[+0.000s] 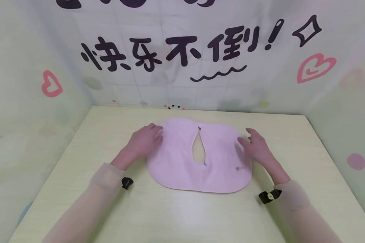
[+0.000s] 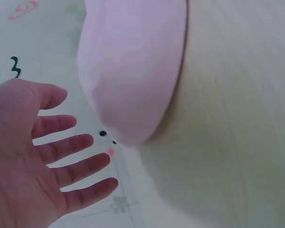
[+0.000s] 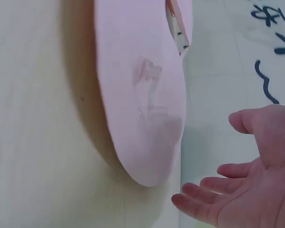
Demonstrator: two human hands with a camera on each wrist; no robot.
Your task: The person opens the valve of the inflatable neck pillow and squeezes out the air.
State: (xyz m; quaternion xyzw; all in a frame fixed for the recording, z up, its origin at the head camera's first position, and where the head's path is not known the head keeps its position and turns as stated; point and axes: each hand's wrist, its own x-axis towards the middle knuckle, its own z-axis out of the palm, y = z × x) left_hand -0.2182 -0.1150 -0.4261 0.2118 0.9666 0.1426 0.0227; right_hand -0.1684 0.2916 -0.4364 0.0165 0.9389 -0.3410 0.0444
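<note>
A flat pink bib-like piece with rounded ends lies on the table, a teardrop-shaped opening at its middle. Beside its left end is my left hand, fingers loosely spread. The left wrist view shows that hand with nothing in its grasp and the pink end near the fingertips. My right hand is at the right end, thumb and fingers apart; whether it touches the edge I cannot tell. A small translucent fitting sits on the pink surface in the right wrist view.
The pale wooden table meets a white printed backdrop behind it. Printed cloth walls stand at both sides. Black wrist straps or mounts show by the sleeve cuffs.
</note>
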